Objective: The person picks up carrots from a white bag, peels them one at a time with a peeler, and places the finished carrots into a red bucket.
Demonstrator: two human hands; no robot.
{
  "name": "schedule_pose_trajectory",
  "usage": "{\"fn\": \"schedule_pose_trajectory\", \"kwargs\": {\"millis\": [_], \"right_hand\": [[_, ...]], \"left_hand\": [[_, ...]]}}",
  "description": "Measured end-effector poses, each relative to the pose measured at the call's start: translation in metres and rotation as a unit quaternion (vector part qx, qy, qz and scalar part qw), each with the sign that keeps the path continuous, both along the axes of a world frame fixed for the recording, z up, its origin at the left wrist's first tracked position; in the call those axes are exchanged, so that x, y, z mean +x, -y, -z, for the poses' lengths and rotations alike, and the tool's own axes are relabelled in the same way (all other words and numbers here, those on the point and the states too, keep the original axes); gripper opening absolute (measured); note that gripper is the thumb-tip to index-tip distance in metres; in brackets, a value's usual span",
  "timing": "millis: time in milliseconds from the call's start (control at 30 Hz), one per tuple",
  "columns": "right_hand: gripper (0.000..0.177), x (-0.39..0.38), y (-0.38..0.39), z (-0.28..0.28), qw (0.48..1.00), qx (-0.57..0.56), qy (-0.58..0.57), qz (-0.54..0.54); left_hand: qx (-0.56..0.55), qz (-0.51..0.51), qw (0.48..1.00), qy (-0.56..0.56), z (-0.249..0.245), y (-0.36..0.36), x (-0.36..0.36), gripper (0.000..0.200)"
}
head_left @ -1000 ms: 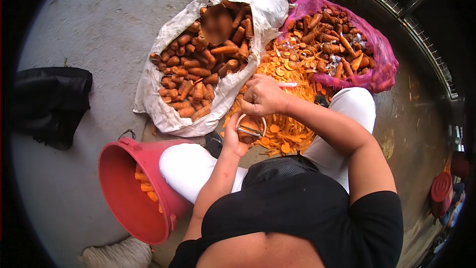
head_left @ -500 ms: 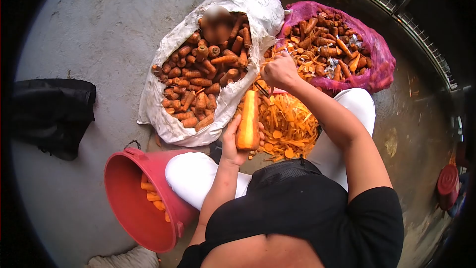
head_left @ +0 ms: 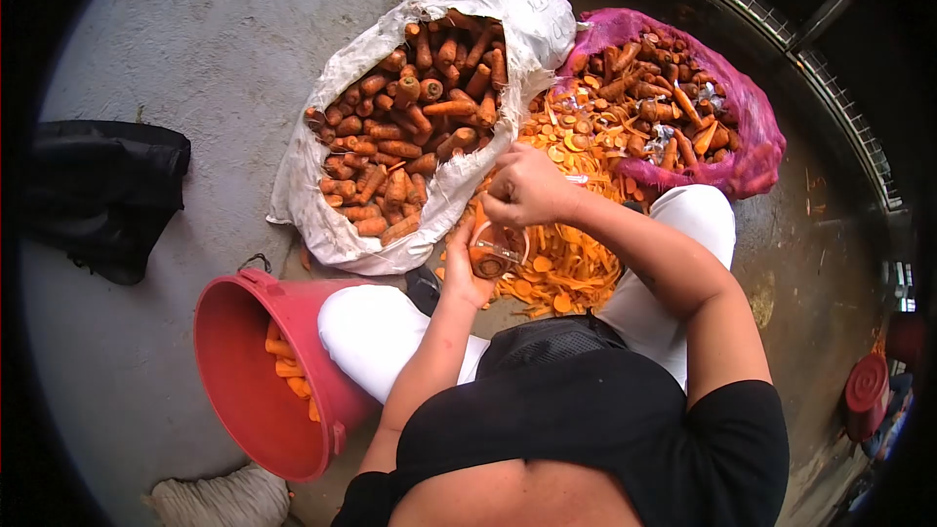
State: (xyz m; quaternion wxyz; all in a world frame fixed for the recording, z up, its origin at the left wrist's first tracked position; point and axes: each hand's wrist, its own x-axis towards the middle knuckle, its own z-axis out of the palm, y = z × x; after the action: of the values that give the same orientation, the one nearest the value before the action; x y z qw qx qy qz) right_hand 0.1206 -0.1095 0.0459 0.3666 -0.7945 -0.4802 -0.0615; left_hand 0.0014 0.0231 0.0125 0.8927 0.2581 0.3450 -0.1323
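Carrot (head_left: 488,263) in the left hand (head_left: 465,275), its blunt end toward the wearer, as a person in a black top (head_left: 586,420) and white trousers (head_left: 376,337) works low over the floor (head_left: 215,59). The left fingers curl around the carrot from the side and below; the right hand (head_left: 527,187) is clenched about a peeler (head_left: 528,246), its looped frame over the carrot. The blade seems to meet the skin, though blur leaves the contact uncertain. Orange peelings (head_left: 586,259) spread in a heap beyond the hands, between the knees. Behind them, a white sack (head_left: 532,15) gapes over unpeeled carrots (head_left: 390,151), beside a magenta mesh sack (head_left: 756,141) holding darker carrots and scraps. At left, a red bucket (head_left: 234,410) leans near one knee with peeled carrots (head_left: 285,368) inside; black cloth (head_left: 107,195) lies farther off, and a pale bundle (head_left: 224,500) sits below the bucket.
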Motion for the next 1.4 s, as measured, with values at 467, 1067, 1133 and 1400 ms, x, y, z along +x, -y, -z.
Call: {"fn": "schedule_pose_trajectory", "kwargs": {"millis": [467, 1067, 1133, 1400], "right_hand": [[0.025, 0.004, -0.007, 0.019, 0.998, 0.06, -0.029, 0.023], [0.038, 0.071, 0.033, 0.038, 0.939, -0.134, 0.019, 0.317], [0.036, 0.055, 0.028, 0.021, 0.961, -0.076, 0.03, 0.266], [0.026, 0.001, 0.006, 0.001, 0.998, 0.055, 0.003, 0.018]], "left_hand": [[-0.021, 0.07, 0.992, 0.1, 0.004, -0.01, -0.007, 0.037], [-0.019, 0.092, 0.989, 0.118, -0.027, -0.01, -0.018, 0.048], [-0.036, 0.056, 0.991, 0.112, -0.018, -0.013, -0.015, 0.046], [-0.016, 0.016, 0.999, 0.05, -0.005, -0.002, -0.004, 0.032]]}}
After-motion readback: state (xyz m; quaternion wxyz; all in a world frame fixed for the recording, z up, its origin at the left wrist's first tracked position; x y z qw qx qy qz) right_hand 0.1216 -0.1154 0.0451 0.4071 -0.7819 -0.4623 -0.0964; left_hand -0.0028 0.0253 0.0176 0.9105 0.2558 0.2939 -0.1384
